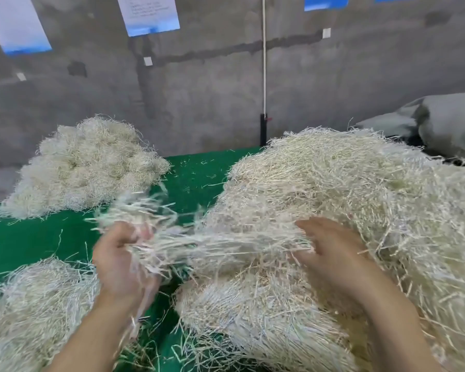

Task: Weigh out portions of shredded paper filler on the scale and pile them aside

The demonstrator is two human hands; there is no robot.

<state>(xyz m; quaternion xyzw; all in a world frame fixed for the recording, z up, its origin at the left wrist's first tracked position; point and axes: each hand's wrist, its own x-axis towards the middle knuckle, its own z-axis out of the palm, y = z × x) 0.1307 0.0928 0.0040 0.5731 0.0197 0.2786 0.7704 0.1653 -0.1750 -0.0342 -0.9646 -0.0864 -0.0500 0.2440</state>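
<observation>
Holding a tuft (151, 210) of shredded paper beside the big heap (360, 189) on the green desk (38, 237).

Gripping the blurred tuft in the left hand (121, 253), fingers curled round the strands, just left of the heap and above the desk. Resting the right hand (330, 253) on the heap's near side, fingers spread and loosely bent, touching strands that stretch across from the tuft. Flanked by 3 more masses of filler: far pile (86, 167) at back left, near pile (32, 304) at bottom left, low mound (253, 318) between the forearms, touching the heap. Backed by a grey wall (212, 103) with posted sheets (149, 13), a white cord (264, 63) and grey sacks (451, 122) at far right.
</observation>
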